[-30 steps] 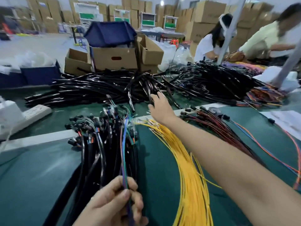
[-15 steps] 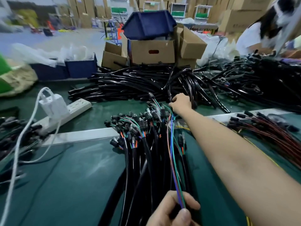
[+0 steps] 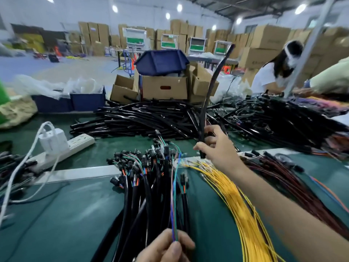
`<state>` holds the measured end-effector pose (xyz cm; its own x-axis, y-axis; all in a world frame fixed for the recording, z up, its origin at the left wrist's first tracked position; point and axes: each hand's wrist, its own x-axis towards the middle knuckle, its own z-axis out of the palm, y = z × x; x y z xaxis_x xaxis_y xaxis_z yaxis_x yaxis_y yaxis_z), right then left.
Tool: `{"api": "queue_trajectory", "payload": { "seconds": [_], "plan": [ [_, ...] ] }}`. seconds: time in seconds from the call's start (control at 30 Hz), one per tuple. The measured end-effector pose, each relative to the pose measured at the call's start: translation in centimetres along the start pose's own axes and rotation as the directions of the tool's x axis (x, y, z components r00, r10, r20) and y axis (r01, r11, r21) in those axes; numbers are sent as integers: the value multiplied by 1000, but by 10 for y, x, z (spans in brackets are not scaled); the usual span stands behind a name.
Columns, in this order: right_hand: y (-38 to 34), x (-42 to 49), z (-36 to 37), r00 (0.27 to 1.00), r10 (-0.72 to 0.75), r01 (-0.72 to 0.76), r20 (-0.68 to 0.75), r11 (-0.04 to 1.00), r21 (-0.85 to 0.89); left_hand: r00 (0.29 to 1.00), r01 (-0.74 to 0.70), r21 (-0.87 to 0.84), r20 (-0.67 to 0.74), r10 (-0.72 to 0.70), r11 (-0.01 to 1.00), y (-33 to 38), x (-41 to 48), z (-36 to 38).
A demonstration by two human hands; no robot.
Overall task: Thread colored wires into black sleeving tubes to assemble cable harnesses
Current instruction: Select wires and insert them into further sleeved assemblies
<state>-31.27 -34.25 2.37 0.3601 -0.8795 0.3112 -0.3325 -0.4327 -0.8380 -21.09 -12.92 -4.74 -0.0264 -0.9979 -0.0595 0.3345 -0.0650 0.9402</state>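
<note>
Our right hand grips the bendy, likely light black sleeving tube near its lower end, upright over the worktop. Our left hand pinches limp coloured wires, best held near their tips.

a white power strip lies near cardboard boxes.

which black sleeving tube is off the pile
The black tube gripped by the right hand, standing upright; the others lie flat in the pile.
</note>
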Motion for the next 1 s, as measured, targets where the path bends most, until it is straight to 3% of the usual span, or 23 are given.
{"api": "queue_trajectory", "payload": {
  "seconds": [0.1, 0.23, 0.4, 0.5, 0.67, 0.7, 0.77, 0.83, 0.87, 1.0],
  "plan": [
    [-7, -72, 6, 991, 55, -79, 118, 975, 207, 980, -105, -88, -177, 88, 990, -1, -16, 1],
    [-10, -143, 17, 973, 92, -171, 212, 903, 394, 961, -186, -358, -260, 93, 915, 7, -15, 2],
    [-8, -160, 21, 976, 60, -182, 208, 753, 633, 904, -305, -228, -374, 207, 925, 12, -15, 12],
    [-3, -163, 24, 983, 39, -150, 181, 736, 660, 889, -300, -183, -409, 205, 936, 9, -20, 8],
    [10, -159, 16, 984, -158, 99, 86, 877, 470, 915, -290, -157, -336, 225, 944, 8, -25, 5],
    [14, -156, 13, 982, -185, 158, 31, 907, 391, 916, -290, -150, -331, 228, 945, 7, -24, 3],
    [22, -148, 6, 970, -223, 230, -96, 971, 71, 920, -285, -146, -318, 228, 947, 5, -23, 0],
    [30, -140, -1, 966, -220, 175, -135, 943, -283, 926, -278, -146, -302, 225, 949, 3, -22, -1],
    [34, -137, -3, 975, -177, 117, -135, 923, -365, 928, -275, -143, -298, 224, 951, 3, -22, -1],
    [46, -134, 0, 998, -33, 13, -46, 921, -390, 938, -255, -127, -273, 213, 959, 3, -23, 2]
  ]
}}
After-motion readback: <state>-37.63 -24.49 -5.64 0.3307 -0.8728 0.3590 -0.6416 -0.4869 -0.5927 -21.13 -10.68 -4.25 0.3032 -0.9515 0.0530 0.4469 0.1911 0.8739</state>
